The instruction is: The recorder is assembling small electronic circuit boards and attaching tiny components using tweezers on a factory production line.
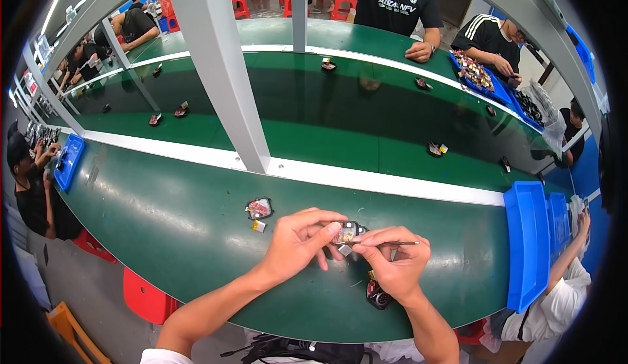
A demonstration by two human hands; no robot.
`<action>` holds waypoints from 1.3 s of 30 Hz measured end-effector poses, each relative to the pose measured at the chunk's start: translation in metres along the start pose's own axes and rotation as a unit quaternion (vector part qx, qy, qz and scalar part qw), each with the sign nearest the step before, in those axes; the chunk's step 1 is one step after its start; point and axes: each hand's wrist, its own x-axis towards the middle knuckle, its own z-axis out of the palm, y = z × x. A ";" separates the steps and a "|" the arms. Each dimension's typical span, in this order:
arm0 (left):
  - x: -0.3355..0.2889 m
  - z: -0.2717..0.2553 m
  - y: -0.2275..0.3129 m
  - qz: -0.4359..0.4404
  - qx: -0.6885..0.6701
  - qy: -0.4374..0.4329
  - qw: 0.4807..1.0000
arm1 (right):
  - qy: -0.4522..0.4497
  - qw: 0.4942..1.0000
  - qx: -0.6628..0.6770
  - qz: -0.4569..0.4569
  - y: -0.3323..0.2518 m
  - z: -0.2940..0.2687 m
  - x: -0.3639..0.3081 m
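Between the fingers of my left hand (294, 241) is a small black electronic device (347, 232), its case open with the circuit board facing up. A small silver battery (345, 250) hangs just below it. My right hand (397, 262) pinches a thin dark rod-like tool (400, 243), with its inner end at the device's edge; my fingers partly hide that end. Beneath my right wrist lies a round-faced black device (377, 296) on the green table. Left of my hands, another opened unit (260, 208) rests beside a silver and yellow battery (259, 226).
A grey metal post (226, 76) rises from the white rail (366, 183) beyond my hands. Past it, a green conveyor belt (314, 135) carries several scattered devices. Blue trays (527, 246) stand at the right edge. Co-workers sit around, one on the right close by (556, 292).
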 end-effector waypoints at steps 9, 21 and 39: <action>-0.001 0.000 0.001 -0.007 -0.006 -0.002 1.000 | 0.000 1.000 -0.016 -0.013 -0.002 0.002 0.000; -0.001 0.001 0.002 0.010 -0.014 0.008 1.000 | 0.014 1.000 -0.018 -0.011 -0.004 0.004 0.000; -0.002 0.002 0.007 0.020 -0.003 0.011 1.000 | 0.006 0.999 -0.004 0.044 -0.006 -0.002 0.003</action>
